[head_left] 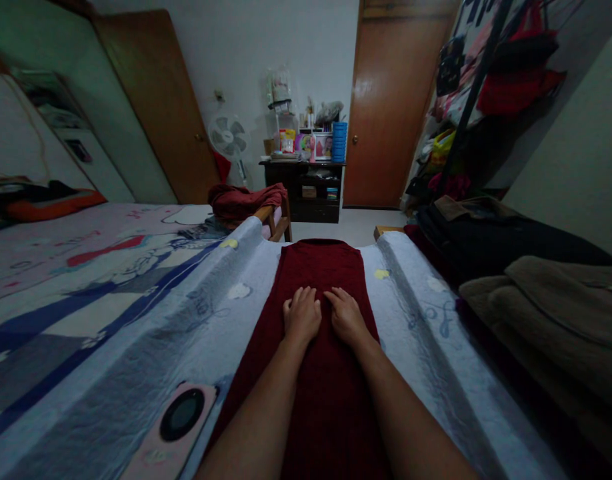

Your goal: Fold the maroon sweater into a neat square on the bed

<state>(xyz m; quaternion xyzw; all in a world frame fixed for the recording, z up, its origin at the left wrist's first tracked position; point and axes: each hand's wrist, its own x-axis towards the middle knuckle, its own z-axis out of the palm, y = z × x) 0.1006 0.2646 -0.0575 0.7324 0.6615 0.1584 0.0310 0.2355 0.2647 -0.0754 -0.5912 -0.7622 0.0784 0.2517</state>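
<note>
A long dark red garment [331, 393] lies folded into a narrow strip on the pale blue blanket [236, 333], a dark edge showing at its far end. My left hand [303, 313] rests palm down on the cloth, fingers slightly bent and apart. Beside it, my right hand [346, 317] also lies on the garment, its fingers reaching forward. A small gap of red cloth separates the two hands, and neither grips anything that I can see. To the left of my left forearm is a pink phone [153, 457] with a round dark camera disc.
Folded dark clothes [506, 233] and a brown fleece item [546, 313] are stacked on the right. On the left is a bed with a patterned cover [76, 280]. Reddish cloth [246, 200] hangs over a wooden rail. Beyond stand a fan [229, 137] and a dark cabinet [306, 207].
</note>
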